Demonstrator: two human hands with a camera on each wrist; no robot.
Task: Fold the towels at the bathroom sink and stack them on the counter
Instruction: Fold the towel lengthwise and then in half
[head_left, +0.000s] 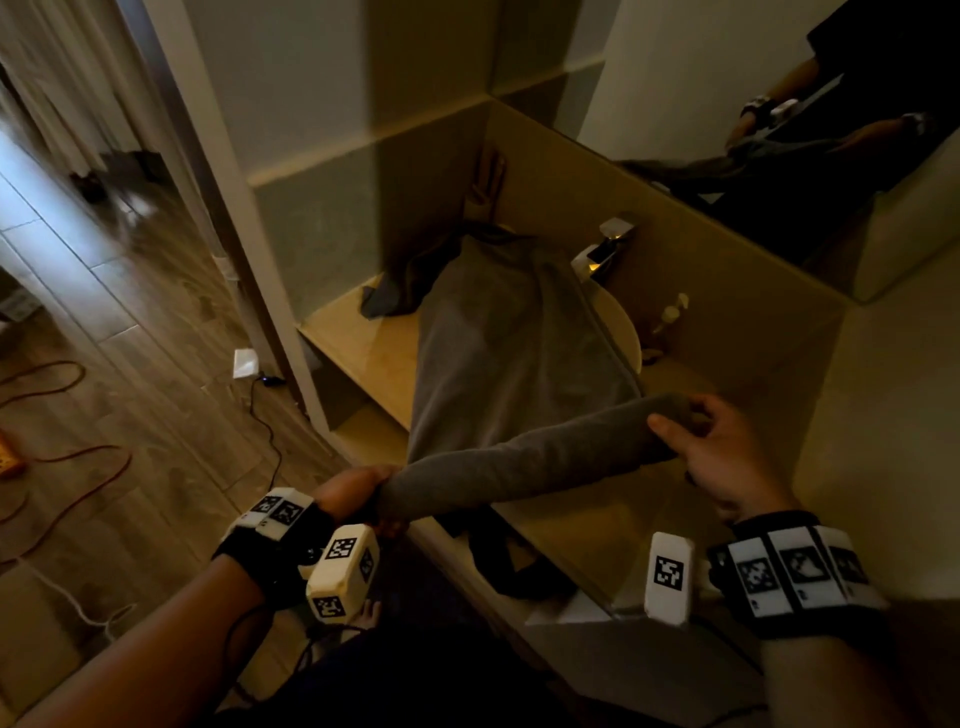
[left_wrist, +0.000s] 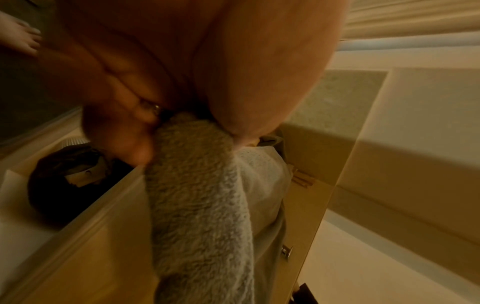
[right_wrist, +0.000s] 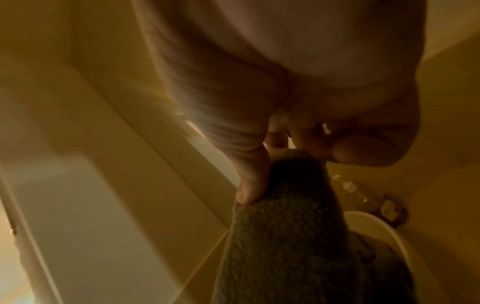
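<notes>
A long grey towel (head_left: 514, 358) lies stretched over the sink and counter, its near edge lifted and pulled taut between my hands. My left hand (head_left: 358, 493) grips the towel's near left corner (left_wrist: 197, 164) just off the counter's front edge. My right hand (head_left: 711, 441) pinches the near right corner (right_wrist: 288, 197) between thumb and fingers above the counter. A darker grey towel (head_left: 395, 291) lies crumpled at the counter's far left, partly under the long one. The far end of the long towel reaches the back wall.
The beige counter (head_left: 353, 338) holds a white basin (head_left: 626, 332), a chrome tap (head_left: 605, 249) and a small bottle (head_left: 670, 312) to the right. A mirror (head_left: 779, 130) rises behind. A dark bag (head_left: 514, 566) sits on the open shelf below. Cables (head_left: 67, 467) trail across the wooden floor at left.
</notes>
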